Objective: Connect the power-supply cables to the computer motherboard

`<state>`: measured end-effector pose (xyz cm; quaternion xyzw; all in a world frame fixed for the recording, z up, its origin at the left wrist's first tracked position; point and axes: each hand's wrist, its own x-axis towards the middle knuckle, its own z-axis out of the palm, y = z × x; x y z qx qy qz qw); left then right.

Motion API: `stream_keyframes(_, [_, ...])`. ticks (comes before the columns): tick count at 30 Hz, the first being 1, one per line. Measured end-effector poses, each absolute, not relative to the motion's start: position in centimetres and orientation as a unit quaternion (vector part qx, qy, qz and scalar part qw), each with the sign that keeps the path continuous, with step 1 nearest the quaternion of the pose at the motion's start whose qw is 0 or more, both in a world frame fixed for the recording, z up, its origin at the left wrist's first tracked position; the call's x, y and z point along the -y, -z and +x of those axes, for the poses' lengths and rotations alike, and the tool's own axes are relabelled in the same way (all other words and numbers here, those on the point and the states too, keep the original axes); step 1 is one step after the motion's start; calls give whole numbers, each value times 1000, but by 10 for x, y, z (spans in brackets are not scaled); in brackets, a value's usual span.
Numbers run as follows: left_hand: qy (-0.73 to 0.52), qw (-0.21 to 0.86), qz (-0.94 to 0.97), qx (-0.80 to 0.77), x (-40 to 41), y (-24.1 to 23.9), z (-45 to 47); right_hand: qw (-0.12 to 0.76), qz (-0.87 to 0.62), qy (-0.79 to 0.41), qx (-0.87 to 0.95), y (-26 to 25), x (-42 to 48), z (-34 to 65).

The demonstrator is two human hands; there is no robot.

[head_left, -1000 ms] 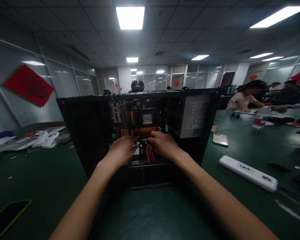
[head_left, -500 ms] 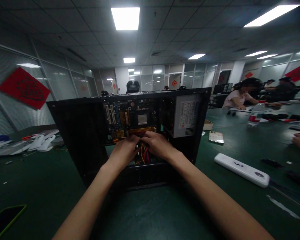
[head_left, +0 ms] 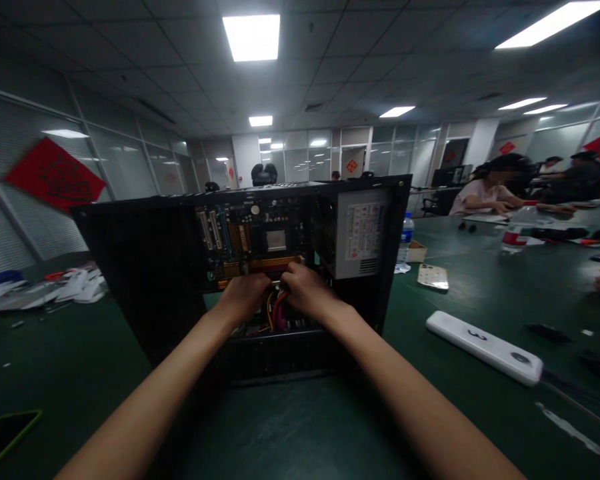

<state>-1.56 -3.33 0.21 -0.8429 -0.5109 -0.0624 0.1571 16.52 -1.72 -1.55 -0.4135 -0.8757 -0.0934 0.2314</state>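
An open black computer case stands on the green table in front of me. Inside it I see the motherboard and, to its right, the grey power supply. My left hand and my right hand reach into the case side by side, just under the motherboard's lower edge. Both have their fingers curled in at a bundle of red and yellow cables. The fingertips are hidden, so what they grip is unclear.
A white power strip lies right of the case, with a phone and a water bottle behind it. A dark phone lies at the lower left. White parts are piled at the far left. People sit at the right.
The view has shifted, so the case sits a little more to the left. Both hands stay at the cables under the motherboard, drawn slightly closer together.
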Motion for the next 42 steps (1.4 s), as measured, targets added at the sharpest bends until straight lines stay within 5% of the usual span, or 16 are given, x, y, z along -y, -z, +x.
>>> stream_keyframes(42, [119, 54, -820, 557, 24, 3, -14, 83, -367, 198, 905, 18, -2, 154])
